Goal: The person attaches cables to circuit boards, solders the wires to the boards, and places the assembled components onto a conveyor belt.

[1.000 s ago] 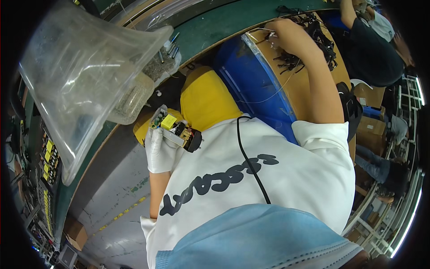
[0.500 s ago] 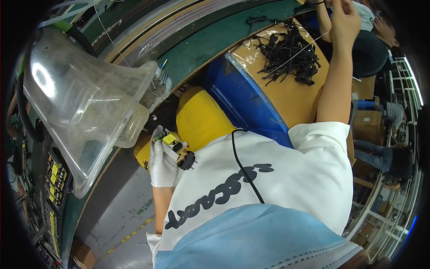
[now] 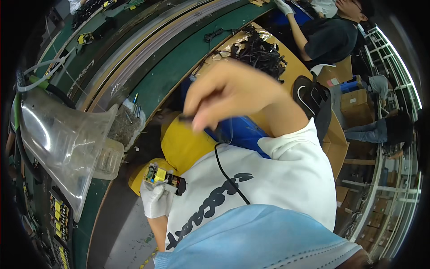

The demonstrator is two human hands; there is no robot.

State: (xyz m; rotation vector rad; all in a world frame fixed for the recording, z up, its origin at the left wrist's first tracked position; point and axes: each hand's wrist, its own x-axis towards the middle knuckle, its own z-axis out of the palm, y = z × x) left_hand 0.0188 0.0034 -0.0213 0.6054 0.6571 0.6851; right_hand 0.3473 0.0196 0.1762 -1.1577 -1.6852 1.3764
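Observation:
In my gloved left hand (image 3: pixel 154 200) is a small circuit board (image 3: pixel 160 175), with a yellow transformer on it and a black plug-like part at its right end. I hold it low in front of my yellow-covered lap. My bare right hand (image 3: pixel 237 96) is blurred by motion, above and to the right of the board and apart from it. Its thumb and fingers pinch a black cable (image 3: pixel 186 119), of which only a smeared dark end shows at the fingertips. Behind this hand lies a tangled pile of black cables (image 3: pixel 262 53) on a cardboard box.
A clear plastic funnel-shaped hood (image 3: pixel 58 139) stands at the left, beside a tray holding thin tools (image 3: pixel 135 107). The green bench (image 3: pixel 156 83) runs diagonally behind. More boards (image 3: pixel 59 215) sit at the far left. A blue bin (image 3: pixel 244 130) is behind my right arm; a co-worker (image 3: pixel 329 38) sits back right.
My right hand has come from the far upper right down and left toward the board. The view has shifted, and the board in my left hand has turned slightly.

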